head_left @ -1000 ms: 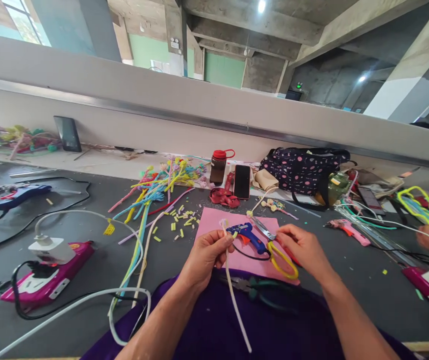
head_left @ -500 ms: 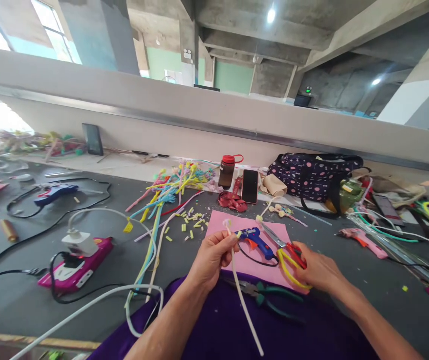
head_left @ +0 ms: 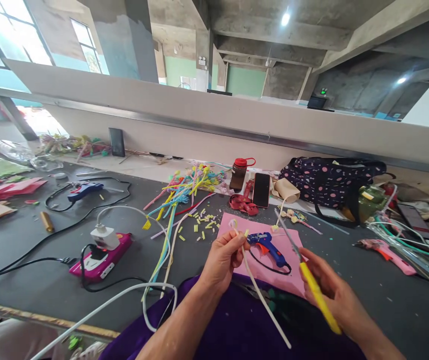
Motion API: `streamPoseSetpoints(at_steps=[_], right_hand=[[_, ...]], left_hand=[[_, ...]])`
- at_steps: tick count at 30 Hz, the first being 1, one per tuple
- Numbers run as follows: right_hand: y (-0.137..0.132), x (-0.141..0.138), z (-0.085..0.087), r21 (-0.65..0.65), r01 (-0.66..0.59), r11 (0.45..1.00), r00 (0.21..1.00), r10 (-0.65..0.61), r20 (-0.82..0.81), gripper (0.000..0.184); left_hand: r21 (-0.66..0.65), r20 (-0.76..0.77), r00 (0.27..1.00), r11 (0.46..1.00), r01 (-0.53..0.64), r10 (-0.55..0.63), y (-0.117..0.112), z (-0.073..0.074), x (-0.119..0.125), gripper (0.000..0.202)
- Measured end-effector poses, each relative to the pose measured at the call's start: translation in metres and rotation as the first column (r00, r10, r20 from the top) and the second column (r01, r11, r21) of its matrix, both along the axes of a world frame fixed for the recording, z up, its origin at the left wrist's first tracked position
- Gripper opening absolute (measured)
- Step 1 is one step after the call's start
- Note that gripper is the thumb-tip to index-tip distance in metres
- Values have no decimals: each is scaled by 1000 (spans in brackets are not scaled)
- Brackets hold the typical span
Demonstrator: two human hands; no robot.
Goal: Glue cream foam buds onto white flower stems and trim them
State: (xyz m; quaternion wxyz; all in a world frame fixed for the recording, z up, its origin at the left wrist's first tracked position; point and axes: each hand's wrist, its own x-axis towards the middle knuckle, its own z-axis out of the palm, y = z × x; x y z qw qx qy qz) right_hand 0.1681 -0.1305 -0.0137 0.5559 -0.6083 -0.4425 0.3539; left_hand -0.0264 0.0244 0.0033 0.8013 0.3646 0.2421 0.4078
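My left hand pinches the curled top of a white pipe cleaner, whose long stem slants down to the right over my purple lap. My right hand grips scissors with yellow handles; the metal blades point up and away over the pink sheet. A blue glue gun lies on that pink sheet between my two hands, with its black cord looped beside it.
Coloured pipe cleaners and yellow offcuts lie behind the sheet. A red-capped bottle, a phone and a spotted bag stand at the back. A pink power strip with white and black cables sits left. A pink glue gun lies right.
My right hand has lifted the scissors off the pink sheet and drawn them toward me, blades now pointing up. The view has swung left. My left hand keeps its hold.
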Motion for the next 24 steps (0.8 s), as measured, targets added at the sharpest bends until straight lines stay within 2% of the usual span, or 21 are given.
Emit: streamPoseSetpoints(at_steps=[3, 5, 6, 7, 9, 12, 18, 24], right_hand=[[25, -24, 2, 94, -33, 995, 998, 39, -54, 81], [42, -36, 8, 158, -79, 984, 981, 105, -163, 80], [50, -41, 12, 170, -93, 981, 968, 129, -214, 73], [58, -46, 17, 147, -82, 986, 966, 115, -232, 59], [72, -54, 25, 135, -57, 989, 973, 85, -213, 40], [88, -60, 28, 151, -28, 988, 961, 69, -269, 36], [95, -52, 11, 134, -46, 990, 882, 104, -460, 44], [92, -45, 11, 112, -95, 989, 861, 138, -490, 42]], left_hand=[[-8, 15, 1000, 1000, 12, -12, 1, -1, 0, 23], [-4, 10, 999, 999, 35, -35, 1, -2, 1, 23], [-2, 0, 999, 999, 50, -50, 0, -3, 1, 22], [0, -14, 998, 998, 69, -69, 0, -3, 2, 22], [-3, -45, 992, 993, 114, -114, -1, -5, 3, 21], [0, -90, 981, 985, 175, -175, -3, -6, 5, 22], [24, -171, 949, 962, 271, -264, -5, -5, 7, 25], [83, -209, 942, 955, 286, -264, -5, -7, 9, 27]])
